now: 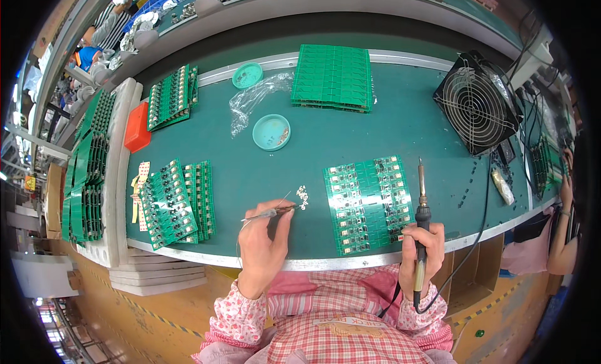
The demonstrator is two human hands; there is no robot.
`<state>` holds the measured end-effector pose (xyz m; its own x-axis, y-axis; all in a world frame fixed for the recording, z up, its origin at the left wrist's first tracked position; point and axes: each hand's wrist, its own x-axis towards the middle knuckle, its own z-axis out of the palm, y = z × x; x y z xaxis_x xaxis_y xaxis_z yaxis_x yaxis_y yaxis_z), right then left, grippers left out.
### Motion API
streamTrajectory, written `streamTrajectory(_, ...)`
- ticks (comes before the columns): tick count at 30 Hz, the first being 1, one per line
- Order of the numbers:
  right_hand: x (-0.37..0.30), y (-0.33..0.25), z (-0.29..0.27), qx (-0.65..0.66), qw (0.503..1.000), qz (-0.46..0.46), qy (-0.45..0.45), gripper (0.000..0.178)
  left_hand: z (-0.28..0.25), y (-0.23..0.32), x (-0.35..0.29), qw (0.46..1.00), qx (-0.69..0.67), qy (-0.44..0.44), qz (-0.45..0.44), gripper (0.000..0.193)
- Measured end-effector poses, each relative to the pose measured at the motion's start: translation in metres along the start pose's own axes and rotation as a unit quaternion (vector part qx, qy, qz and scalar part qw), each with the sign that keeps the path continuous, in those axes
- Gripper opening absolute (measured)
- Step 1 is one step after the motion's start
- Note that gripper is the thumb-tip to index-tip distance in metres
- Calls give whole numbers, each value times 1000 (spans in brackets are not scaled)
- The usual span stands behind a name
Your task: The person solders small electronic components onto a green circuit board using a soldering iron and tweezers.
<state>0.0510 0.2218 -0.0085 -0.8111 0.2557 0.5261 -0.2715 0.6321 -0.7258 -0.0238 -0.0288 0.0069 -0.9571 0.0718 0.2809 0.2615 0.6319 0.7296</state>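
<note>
My left hand (263,245) is closed on a pair of metal tweezers (268,214), and a thin wire also runs through its fingers. The tweezer tips touch or nearly touch a small pile of tiny white parts (303,197) on the green mat. In my right hand (423,251) is a soldering iron (423,215), held upright with its tip pointing away from me. Between the hands lies a green circuit board panel (368,204) with rows of small components; its lower right corner is by my right fingers.
Circuit board stacks (178,204) lie on the left, with another stack (332,77) at the back. Near the middle sit a round turquoise dish (272,132) and a clear plastic bag (253,104). A black fan (479,102) stands back right. The iron's cord (477,245) loops right.
</note>
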Motion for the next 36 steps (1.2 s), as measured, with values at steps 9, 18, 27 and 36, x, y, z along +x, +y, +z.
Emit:
streamTrajectory(9,0,0,-1,-5,1000,-4,2,18,1,0,2,999,30,-6,25,7)
streamTrajectory(18,-1,1,1,-6,1000,-18,13,24,9,15,-9,998,-21,-16,49,8)
streamTrajectory(27,-10,9,8,70,996,25,53,22,29,31,-25,992,-103,-65,26,19)
streamTrajectory(36,-9,7,5,71,996,31,33,21,34,28,-25,994,-49,-50,81,22)
